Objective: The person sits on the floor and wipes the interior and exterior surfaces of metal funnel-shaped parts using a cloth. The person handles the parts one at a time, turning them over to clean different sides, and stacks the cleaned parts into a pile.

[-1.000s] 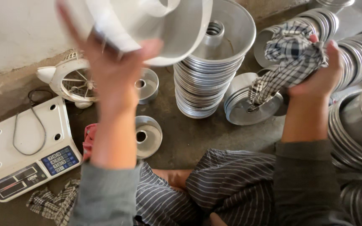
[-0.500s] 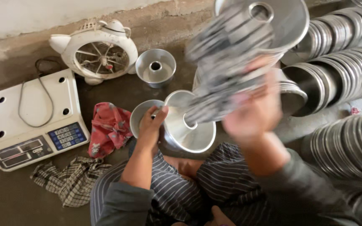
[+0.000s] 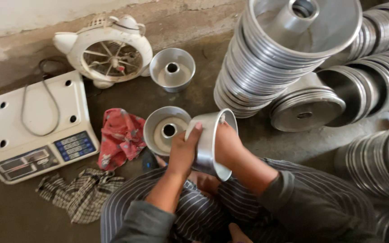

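Note:
An aluminium tube pan (image 3: 207, 150) lies tipped on its side over my lap, its mouth facing right. My left hand (image 3: 183, 153) grips its outer wall, fingers spread over the metal. My right hand (image 3: 228, 145) reaches into the pan's mouth, and its fingers are hidden inside. Just behind, touching the held pan, a second tube pan (image 3: 158, 130) sits upright on the floor. A third tube pan (image 3: 173, 69) stands farther back by the wall.
A tall stack of pans (image 3: 266, 76) rises at the upper right, with rows of leaning pans (image 3: 374, 85) beyond and more pans (image 3: 379, 162) at the right edge. At left are a white fan (image 3: 109, 51), a scale (image 3: 37, 126), a red cloth (image 3: 120, 137) and a checked cloth (image 3: 82, 193).
My left hand brought the pan down from overhead to my lap. My right hand, which held a checked cloth up by the stacks, swept left and went into the pan.

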`<state>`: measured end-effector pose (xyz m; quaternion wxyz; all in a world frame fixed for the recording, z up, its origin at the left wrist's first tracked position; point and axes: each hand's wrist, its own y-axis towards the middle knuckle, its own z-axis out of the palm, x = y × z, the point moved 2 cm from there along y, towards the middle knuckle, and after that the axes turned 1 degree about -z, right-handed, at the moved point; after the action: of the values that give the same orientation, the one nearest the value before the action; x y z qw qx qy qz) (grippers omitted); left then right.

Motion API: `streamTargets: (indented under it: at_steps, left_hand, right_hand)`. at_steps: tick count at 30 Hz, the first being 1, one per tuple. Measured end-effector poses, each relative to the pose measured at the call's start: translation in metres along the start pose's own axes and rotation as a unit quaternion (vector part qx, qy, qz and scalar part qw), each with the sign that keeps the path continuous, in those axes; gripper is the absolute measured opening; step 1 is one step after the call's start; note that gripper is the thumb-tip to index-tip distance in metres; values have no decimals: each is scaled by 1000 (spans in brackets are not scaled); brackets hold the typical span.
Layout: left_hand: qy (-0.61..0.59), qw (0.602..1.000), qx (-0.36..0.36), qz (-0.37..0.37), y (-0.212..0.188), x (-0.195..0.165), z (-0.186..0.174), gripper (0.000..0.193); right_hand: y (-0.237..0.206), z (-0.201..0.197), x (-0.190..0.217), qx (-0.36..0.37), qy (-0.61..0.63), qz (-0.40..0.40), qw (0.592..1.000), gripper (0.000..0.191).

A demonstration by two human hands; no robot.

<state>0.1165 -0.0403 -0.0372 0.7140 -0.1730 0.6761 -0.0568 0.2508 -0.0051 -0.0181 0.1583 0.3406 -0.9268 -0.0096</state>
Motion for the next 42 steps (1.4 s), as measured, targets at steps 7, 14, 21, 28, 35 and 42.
streamTargets:
  at_steps: [7, 14, 21, 28, 35, 42]
  left_hand:
    - [120, 936, 170, 284, -29, -24, 13, 55]
    - [-234, 959, 75, -141, 14, 2, -33, 55]
    - [58, 974, 174, 131, -22, -14, -20, 47]
    - [-324, 925, 127, -153, 4, -24, -34, 71]
    - [57, 979, 127, 151, -30, -36, -19, 56]
    - [-122, 980, 160, -5, -11, -39, -19, 60]
  right_hand:
    - [-2, -9, -59, -105, 355, 29, 929, 25]
    - [-11, -6, 30, -59, 16, -150, 987, 28]
    - [12, 3, -25, -74, 426, 16, 901, 35]
    - [-5, -7, 5, -18, 80, -178, 981, 30]
    - [5, 45, -31, -90, 479, -85, 869, 44]
    - [0, 46, -45, -41, 776, 318, 544, 32]
